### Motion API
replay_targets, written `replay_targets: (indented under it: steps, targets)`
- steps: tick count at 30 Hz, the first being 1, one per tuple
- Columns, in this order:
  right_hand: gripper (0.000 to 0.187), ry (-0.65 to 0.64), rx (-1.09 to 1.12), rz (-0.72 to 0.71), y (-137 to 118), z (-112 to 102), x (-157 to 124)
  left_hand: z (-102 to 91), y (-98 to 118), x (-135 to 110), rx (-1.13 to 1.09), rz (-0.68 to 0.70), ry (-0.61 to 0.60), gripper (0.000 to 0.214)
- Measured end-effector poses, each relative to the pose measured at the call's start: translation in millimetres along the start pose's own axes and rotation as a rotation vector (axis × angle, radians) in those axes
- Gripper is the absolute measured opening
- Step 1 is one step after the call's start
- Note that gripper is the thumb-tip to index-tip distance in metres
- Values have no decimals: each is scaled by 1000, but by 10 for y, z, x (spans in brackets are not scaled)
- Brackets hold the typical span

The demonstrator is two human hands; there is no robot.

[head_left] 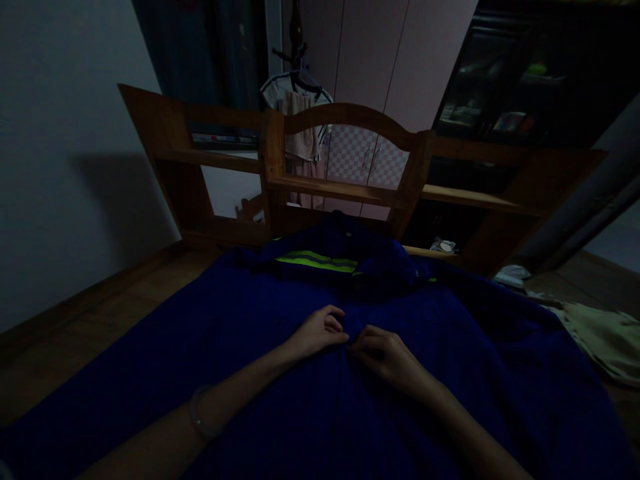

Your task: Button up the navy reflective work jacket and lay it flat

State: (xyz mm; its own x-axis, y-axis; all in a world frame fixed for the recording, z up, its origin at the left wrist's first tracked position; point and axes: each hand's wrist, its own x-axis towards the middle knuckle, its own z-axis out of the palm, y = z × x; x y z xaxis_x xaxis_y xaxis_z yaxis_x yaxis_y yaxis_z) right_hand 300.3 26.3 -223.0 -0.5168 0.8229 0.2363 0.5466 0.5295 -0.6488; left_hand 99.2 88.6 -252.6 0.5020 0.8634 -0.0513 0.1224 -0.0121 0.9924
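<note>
- On the blue garment [310, 407], a small pale label [349, 234] shows inside the collar; its writing is too small and dark to read.
- The garment lies spread on the wooden surface [95, 310] before the person, collar toward the wooden shelf unit [340, 189], with a yellow-green and grey reflective stripe [316, 259] showing below the collar.
- The left forearm, wearing a bracelet [194, 415], reaches in from the lower left; the left hand [317, 331] is low over the middle of the garment, its thumb pointing right.
- The right forearm comes from the lower right, and the right hand [384, 351] bends inward, its fingertips just beside the left thumb at the centre line.
- The left fingers are loosely curled, a little apart from the thumb; whether they grip cloth, I cannot tell.
- The right fingers are curled closer to the thumb at the cloth; whether fabric is pinched there is unclear.
</note>
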Motion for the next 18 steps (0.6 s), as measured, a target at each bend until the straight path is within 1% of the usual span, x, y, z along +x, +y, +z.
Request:
replay_targets:
  steps: [3,7,9,12,18]
  targets:
    - [15,-8,-10,-2,0,0,3,2,14,-35,13,3,-51,58]
    - [14,-7,-6,-13,-19,-11,4,20,80,-77,-33,-33,-54,43]
    - [16,2,-6,-19,-34,-16,6,35,109,-83,-98,-63,-27,38]
    - [20,4,-6,-21,-61,-16,7,51,120,-70,-209,-94,-4,40]
    - [25,53,41,15,-103,16,5,50,98,-24,-455,-212,-25,39]
